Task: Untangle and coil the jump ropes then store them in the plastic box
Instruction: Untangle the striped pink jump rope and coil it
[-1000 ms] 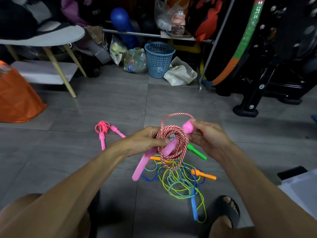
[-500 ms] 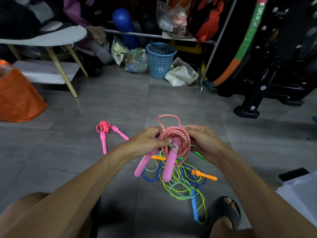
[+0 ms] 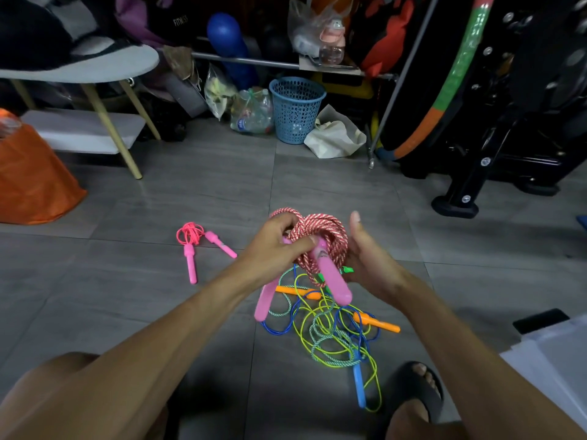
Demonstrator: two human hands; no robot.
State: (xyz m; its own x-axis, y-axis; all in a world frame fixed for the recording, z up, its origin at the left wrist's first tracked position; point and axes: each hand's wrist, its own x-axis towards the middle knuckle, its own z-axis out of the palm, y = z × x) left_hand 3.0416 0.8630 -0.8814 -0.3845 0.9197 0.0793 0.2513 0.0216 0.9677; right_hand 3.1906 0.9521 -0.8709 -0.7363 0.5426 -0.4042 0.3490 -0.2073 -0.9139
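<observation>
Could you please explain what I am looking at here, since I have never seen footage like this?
There is no machine: a camera worn on a person's head looks down at their two bare hands. The left hand grips a coiled red-and-white jump rope with pink handles; the right hand supports it, fingers mostly straight. On the tiled floor beneath lies a tangle of coloured ropes, and to the left a small coiled pink rope. The white plastic box sits at the right edge.

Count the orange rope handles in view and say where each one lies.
2. One orange handle lies on the floor under the held pink handles; the other orange handle lies at the right edge of the tangled ropes. More may be hidden under the hands.
</observation>
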